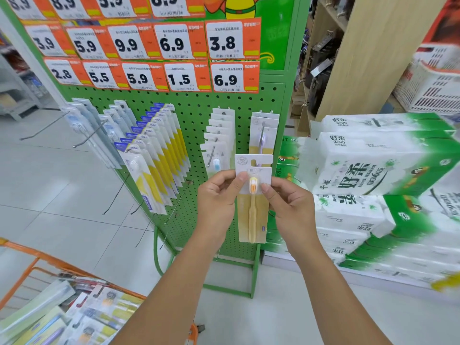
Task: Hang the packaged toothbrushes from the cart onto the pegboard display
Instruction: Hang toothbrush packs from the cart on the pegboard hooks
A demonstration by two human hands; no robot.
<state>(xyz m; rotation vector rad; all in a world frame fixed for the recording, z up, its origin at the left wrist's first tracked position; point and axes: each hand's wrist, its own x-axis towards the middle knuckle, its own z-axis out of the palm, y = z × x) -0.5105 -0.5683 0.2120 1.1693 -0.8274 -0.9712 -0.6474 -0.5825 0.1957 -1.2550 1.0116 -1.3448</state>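
Observation:
My left hand (216, 195) and my right hand (286, 202) both pinch the sides of yellow packaged toothbrushes (252, 207), held upright in front of the green pegboard (196, 113). A second card (254, 161) shows behind the front one, its hang hole at the top. They sit just below the rightmost peg, where purple toothbrush packs (263, 130) hang. The orange cart (62, 305) at the bottom left holds several more packaged toothbrushes.
Rows of hung toothbrush packs (154, 150) fill the upper pegs; bare metal pegs (117, 195) stick out lower left. Price tags (179, 43) cover the board's top. Stacked tissue packs (373, 165) stand close on the right, a white basket (430, 85) behind them.

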